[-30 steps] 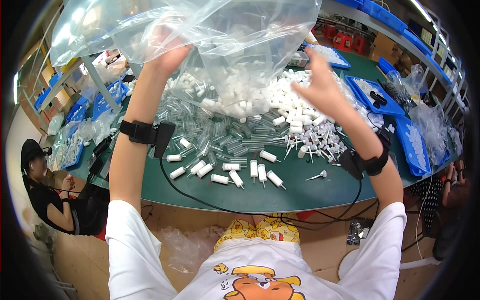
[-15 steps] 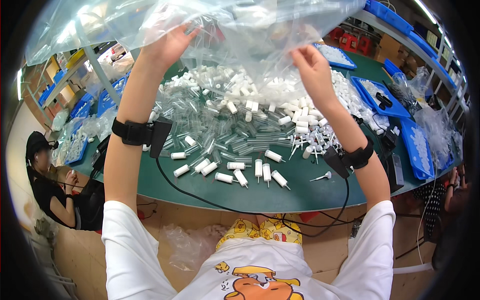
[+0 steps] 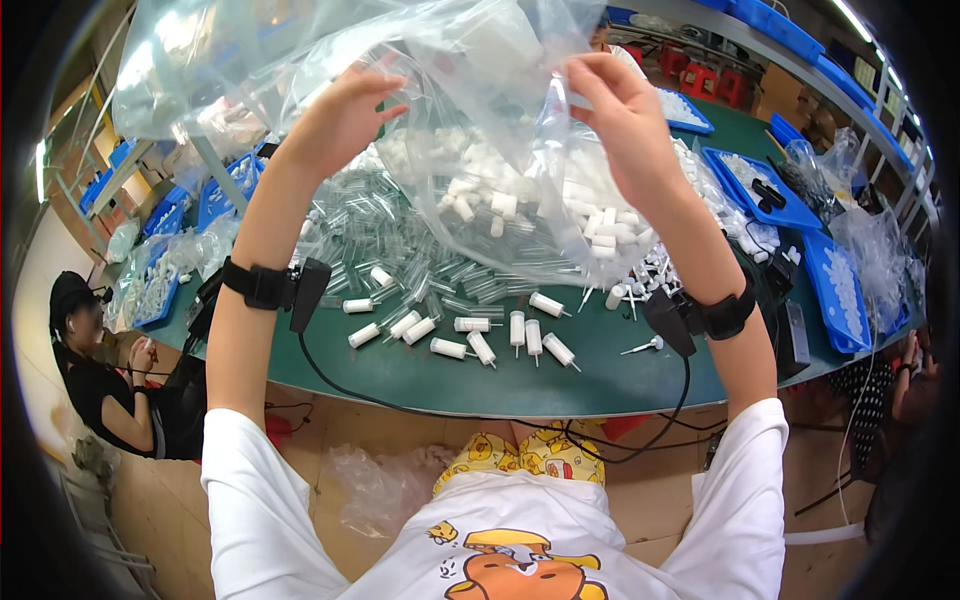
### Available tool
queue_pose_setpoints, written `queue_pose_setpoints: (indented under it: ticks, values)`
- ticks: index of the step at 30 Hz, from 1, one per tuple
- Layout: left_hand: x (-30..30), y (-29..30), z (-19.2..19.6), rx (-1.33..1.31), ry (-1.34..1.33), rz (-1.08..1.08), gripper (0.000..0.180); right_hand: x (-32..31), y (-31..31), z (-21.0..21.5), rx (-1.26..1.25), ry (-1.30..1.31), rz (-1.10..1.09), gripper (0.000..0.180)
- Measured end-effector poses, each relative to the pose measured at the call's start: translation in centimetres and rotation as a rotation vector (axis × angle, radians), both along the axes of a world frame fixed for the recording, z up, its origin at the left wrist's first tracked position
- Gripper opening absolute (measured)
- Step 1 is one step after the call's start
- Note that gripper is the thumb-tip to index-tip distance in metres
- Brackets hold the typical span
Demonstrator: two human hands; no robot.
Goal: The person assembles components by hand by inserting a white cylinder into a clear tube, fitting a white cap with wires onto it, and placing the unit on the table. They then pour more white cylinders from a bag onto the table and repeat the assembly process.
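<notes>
Green table near edge bare; left hand, right hand pinching clear bag (raised).

A long green counter runs across the room, its front edge curving with the lens. Blue trays line its far side and right end, and more blue bins sit at the left. Above the counter's far edge a shelf carries further blue bins. The floor below is brownish. A person in black sits low at the left. Bright light comes in at the left edge.
</notes>
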State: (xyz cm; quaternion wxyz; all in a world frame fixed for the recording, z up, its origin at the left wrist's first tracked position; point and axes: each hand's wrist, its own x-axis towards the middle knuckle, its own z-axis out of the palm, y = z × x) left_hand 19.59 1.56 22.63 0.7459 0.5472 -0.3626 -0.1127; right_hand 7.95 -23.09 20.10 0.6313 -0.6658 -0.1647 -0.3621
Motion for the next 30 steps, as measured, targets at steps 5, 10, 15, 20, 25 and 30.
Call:
queue_pose_setpoints:
  ticks: [5, 10, 15, 20, 25, 30]
  values:
    - [-3.6, 0.0, -1.0, 0.197, -0.317, 0.171, 0.042, 0.1, 5.6, 0.7, -0.568, -0.446, -0.311, 0.021]
    - [-6.6, 4.3, -4.2, 0.24, -0.497, 0.282, 0.04, -3.9, 9.8, 1.5, -0.723, -0.054, 0.194, 0.019]
    - [-7.9, 12.5, -6.6, -0.273, 0.194, 0.0, 0.035, -6.9, 9.9, -0.6, -0.632, -0.158, 0.345, 0.025]
    - [-19.1, 34.4, -16.0, -0.165, 0.137, 0.269, 0.035, -10.0, 5.6, -1.0, -0.626, -0.104, 0.03, 0.03]
    - [-30.2, 39.9, -25.3, -0.031, 0.114, 0.466, 0.034, -12.7, 4.3, -5.2, -0.304, 0.139, -0.136, 0.034]
    - [-37.6, 34.4, -34.5, 0.115, 0.09, 0.616, 0.034, -14.5, 5.8, -12.3, -0.692, 0.142, -0.119, 0.037]
